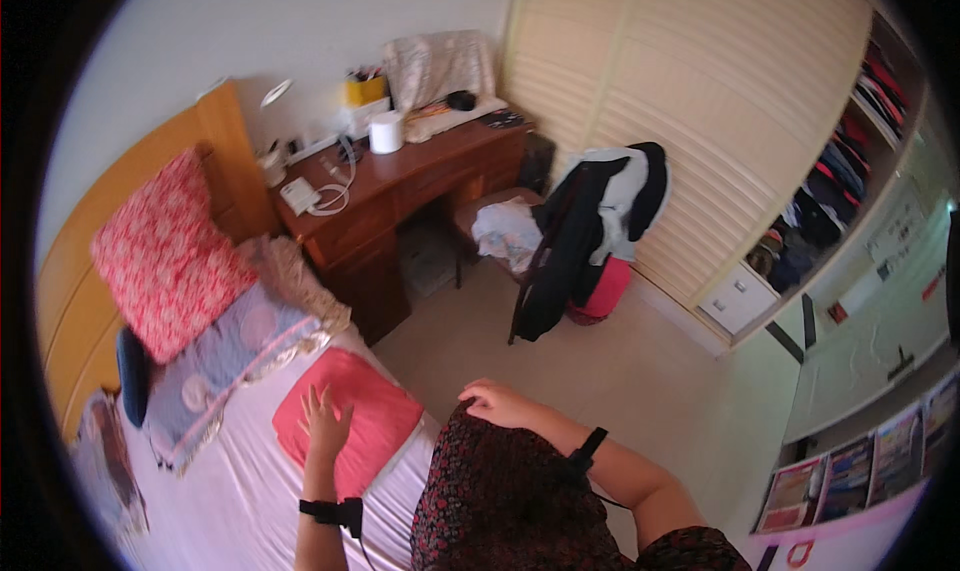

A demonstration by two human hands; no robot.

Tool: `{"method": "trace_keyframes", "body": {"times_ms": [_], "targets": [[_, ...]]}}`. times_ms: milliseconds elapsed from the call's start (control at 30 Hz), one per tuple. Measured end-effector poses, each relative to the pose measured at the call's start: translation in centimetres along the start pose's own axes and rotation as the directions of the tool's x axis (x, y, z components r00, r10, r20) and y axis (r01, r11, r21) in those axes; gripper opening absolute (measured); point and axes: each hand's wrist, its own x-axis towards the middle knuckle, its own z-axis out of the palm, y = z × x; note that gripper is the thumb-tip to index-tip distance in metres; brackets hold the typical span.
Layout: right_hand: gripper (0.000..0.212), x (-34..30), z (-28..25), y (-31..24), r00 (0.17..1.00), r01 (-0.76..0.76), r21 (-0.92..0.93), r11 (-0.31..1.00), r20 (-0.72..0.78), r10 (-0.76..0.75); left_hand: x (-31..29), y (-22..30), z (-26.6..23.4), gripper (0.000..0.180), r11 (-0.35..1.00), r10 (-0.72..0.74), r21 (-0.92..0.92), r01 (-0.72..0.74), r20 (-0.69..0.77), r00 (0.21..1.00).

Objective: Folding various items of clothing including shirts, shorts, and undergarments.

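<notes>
Setting: bedroom, seen from above; bed (250, 491) at lower left, wooden desk surface (420, 176) beyond it.
Left hand (326, 423): fingers spread wide, palm down, holding nothing; it hovers over or lightly touches the pink folded cloth (350, 421); contact cannot be told.
Right hand (497, 403): loosely curled, resting on the top edge of the dark floral fabric (500, 501) at the person's front; a firm grip cannot be confirmed.
Pink folded cloth: lies flat on the bed, near its edge, just beside the lilac quilt (235, 356).
Step (judgement): reaching toward the pink cloth, not yet gripped.
Next move calls for (judgement): lowering the left palm and closing the fingers on a cloth edge without dragging the sheet.
Nearby: red patterned pillow (165, 256) against the headboard; chair with draped clothes (585, 236).
</notes>
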Motion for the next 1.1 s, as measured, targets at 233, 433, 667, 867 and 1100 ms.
{"method": "trace_keyframes", "body": {"times_ms": [233, 433, 667, 867, 1100], "targets": [[0.028, -6.8, -10.8, 5.1, 0.878, -0.226, 0.099, 0.969, -0.41, 0.247, 3.4, 2.6, 2.9, 0.106, 0.956, -0.225, 0.231, 0.182, 0.177, 0.958], [0.037, -5.9, -21.4, 9.9, 0.541, -0.181, 0.024, 0.983, -0.833, 0.12, 3.5, 1.8, 2.4, 0.12, 0.955, -0.216, 0.255, 0.155, 0.233, 0.948], [0.046, -1.9, -35.8, 8.1, 0.249, -0.256, -0.022, 0.967, -0.968, 0.043, 1.3, 1.7, 2.8, 0.134, 0.939, -0.251, 0.315, 0.136, 0.361, 0.898], [0.064, 0.1, -43.1, 11.3, 0.118, -0.269, 0.038, 0.962, -0.99, 0.072, 1.9, 1.9, 3.7, 0.137, 0.934, -0.257, 0.332, 0.135, 0.359, 0.897], [0.082, 3.2, -44.8, 11.1, 0.196, -0.328, 0.137, 0.935, -0.958, 0.209, 1.9, 0.1, 4.3, 0.142, 0.923, -0.275, 0.353, 0.15, 0.336, 0.901]]}}
